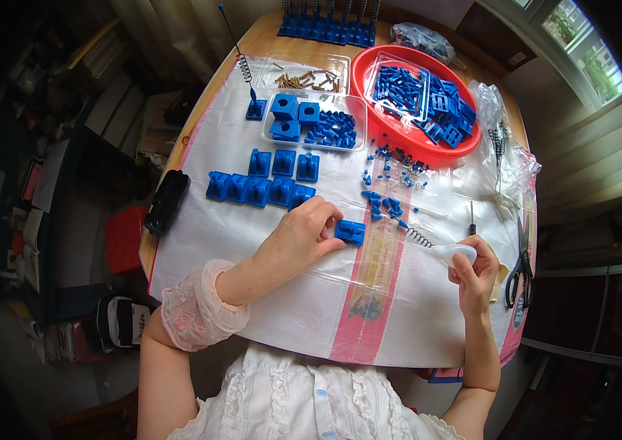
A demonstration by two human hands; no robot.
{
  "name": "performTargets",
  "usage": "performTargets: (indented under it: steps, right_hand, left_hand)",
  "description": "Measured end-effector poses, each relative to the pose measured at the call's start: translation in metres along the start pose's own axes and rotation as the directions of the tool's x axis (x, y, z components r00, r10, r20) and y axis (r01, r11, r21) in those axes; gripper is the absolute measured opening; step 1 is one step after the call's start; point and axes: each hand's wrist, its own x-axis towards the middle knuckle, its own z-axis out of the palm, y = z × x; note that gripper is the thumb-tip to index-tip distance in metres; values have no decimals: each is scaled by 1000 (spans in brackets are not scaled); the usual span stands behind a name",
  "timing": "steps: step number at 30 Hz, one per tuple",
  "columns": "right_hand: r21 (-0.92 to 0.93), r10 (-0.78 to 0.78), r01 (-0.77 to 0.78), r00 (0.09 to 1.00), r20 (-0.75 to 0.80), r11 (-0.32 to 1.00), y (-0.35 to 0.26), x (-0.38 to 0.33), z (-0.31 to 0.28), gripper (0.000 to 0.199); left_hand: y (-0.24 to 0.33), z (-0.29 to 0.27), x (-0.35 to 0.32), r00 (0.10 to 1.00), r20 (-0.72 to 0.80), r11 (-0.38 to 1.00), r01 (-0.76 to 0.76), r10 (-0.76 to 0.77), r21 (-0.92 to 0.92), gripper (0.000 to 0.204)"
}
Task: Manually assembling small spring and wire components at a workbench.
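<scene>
My left hand (300,235) is closed, thumb and fingers pinching the left edge of a small blue plastic base (351,232) on the table. In my right hand (476,275), a smooth white oval piece (455,254) is held between thumb and fingers. A black coil spring (420,237) runs left from it to a blue cone tip (402,224); how they join is hidden. From behind the same fingers a thin dark rod (472,214) points away from me. Several similar blue bases (257,192) stand in rows beyond my left hand.
Clear trays hold blue parts (333,129) and brass-coloured screws (307,79). A red basin (417,147) contains more blue pieces. Loose blue bits (384,204) lie near the middle. Black scissors (520,271) rest at right, a black case (167,203) at left. One assembled spring stand (255,108) stands upright.
</scene>
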Motion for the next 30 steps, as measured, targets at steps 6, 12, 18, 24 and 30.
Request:
performTargets:
  steps: [6, 12, 18, 24, 30]
  right_hand:
    - [-20, -1, 1, 1000, 2, 1000, -1, 0, -1, 21]
    - [-24, -6, 6, 1000, 4, 1000, 1, 0, -2, 21]
    - [-18, -1, 1, 1000, 0, 1000, 1, 0, -1, 21]
    - [-7, 3, -3, 1000, 8, 1000, -1, 0, -1, 22]
    - [-18, -3, 2, 1000, -4, 1000, 0, -1, 0, 22]
  left_hand:
    - [1, 0, 0, 1000, 1, 1000, -4, 4, 15, 34]
    - [1, -1, 0, 1000, 10, 1000, 12, -12, 2, 35]
    - [1, -1, 0, 1000, 4, 1000, 0, 0, 10, 35]
    - [1, -1, 0, 1000, 7, 1000, -1, 1, 3, 34]
    - [2, -1, 0, 1000, 6, 1000, 2, -2, 6, 34]
